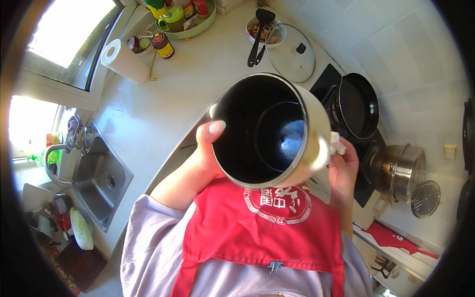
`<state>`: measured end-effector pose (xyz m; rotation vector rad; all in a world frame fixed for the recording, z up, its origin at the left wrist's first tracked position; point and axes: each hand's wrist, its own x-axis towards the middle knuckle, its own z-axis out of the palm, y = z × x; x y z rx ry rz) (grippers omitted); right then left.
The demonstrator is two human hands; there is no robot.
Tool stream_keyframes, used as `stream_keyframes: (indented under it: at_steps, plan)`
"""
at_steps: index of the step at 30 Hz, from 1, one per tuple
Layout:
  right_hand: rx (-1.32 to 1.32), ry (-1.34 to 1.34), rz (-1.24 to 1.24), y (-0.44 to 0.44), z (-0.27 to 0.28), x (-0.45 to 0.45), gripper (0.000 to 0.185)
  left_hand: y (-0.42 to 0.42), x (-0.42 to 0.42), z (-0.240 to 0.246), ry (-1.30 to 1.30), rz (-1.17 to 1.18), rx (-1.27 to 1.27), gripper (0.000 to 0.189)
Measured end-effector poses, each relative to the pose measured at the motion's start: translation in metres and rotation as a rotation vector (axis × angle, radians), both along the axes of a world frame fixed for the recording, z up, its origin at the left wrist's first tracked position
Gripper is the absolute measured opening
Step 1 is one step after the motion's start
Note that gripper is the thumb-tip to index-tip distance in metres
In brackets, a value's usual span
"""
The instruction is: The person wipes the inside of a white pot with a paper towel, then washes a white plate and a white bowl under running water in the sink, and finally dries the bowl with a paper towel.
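Observation:
A deep light-coloured pot (315,111) with a dark inside is held up in front of my red apron (222,222), its mouth tilted towards me. My left hand (209,144) grips its left side, the thumb at the rim. Close to the pot's right handle, my right hand (343,163) pinches a crumpled white paper or cloth (337,144) between its fingers. The pot's far side and my left fingers behind it are hidden.
At left is a steel sink (100,182) with a faucet (52,159). Beyond stand a paper towel roll (126,63), a jar (162,45), a green tray (207,22), a glass lid (291,55) and a bowl (252,20). A frying pan (358,107) and steel pot (399,170) are on the right.

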<state>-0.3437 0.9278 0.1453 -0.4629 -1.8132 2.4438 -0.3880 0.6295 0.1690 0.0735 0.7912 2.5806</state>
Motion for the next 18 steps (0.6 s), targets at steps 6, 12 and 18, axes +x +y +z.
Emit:
stream_keyframes:
  at_steps: [6, 12, 18]
  plan:
    - [0.663, 0.781, 0.402, -0.060, 0.074, -0.052, 0.032, 0.008, -0.003, -0.031, -0.154, -0.084, 0.127, 0.073]
    - [0.387, 0.498, 0.658, -0.113, 0.071, -0.086, 0.033, -0.007, 0.006, -0.037, -0.216, -0.082, 0.010, 0.077]
    - [0.043, 0.000, 1.019, -0.118, 0.038, -0.112, 0.035, -0.027, 0.011, -0.046, -0.214, -0.244, 0.052, 0.062]
